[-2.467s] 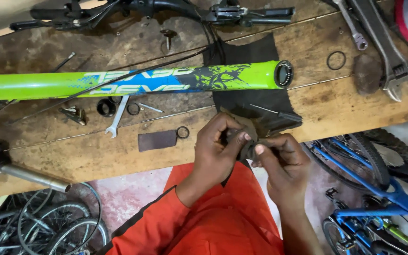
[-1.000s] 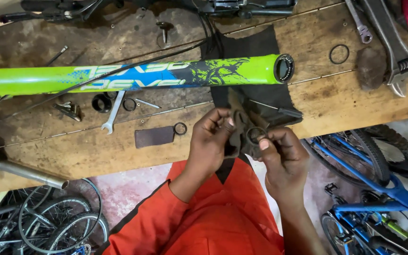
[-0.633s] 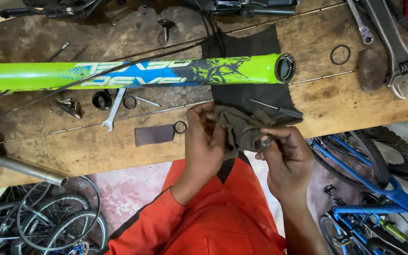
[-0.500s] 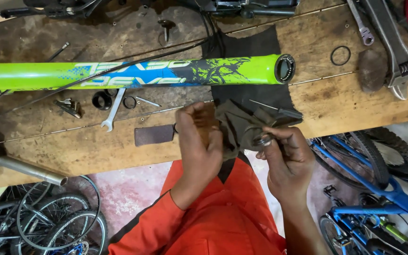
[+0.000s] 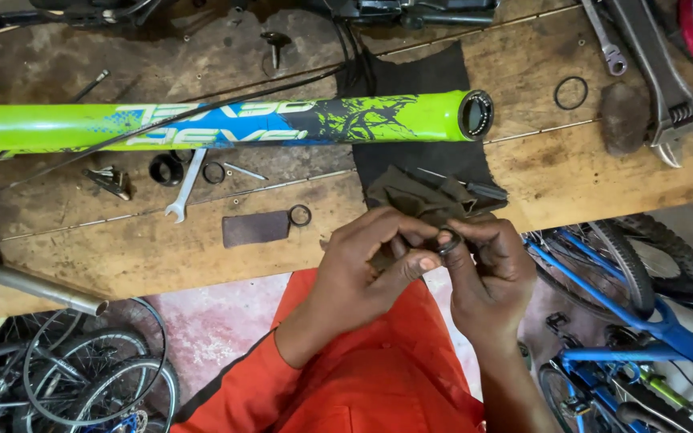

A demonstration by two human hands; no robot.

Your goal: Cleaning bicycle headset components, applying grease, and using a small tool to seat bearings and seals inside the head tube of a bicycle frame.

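My left hand [image 5: 366, 265] and my right hand [image 5: 487, 277] meet at the near edge of a wooden workbench [image 5: 122, 265]. Between their fingertips they pinch a small dark metal ring [image 5: 447, 240]. A crumpled olive rag [image 5: 415, 200] is bunched against the fingers of both hands, just beyond the ring. Behind it a bright green bicycle frame tube [image 5: 202, 124] lies across the bench, its open end [image 5: 476, 114] facing right, on a black cloth [image 5: 419, 156].
A small spanner [image 5: 184, 188], several dark rings [image 5: 214, 171] and a brown flat pad [image 5: 255, 228] lie left of my hands. A large adjustable wrench [image 5: 667, 88] and a black ring [image 5: 571, 92] sit at right. Bicycle wheels [image 5: 82, 377] and a blue bicycle [image 5: 643, 321] stand below the bench.
My left hand swept over the rag and came back; both hands now pinch the ring lower and nearer me, with the rag pushed behind the fingers.
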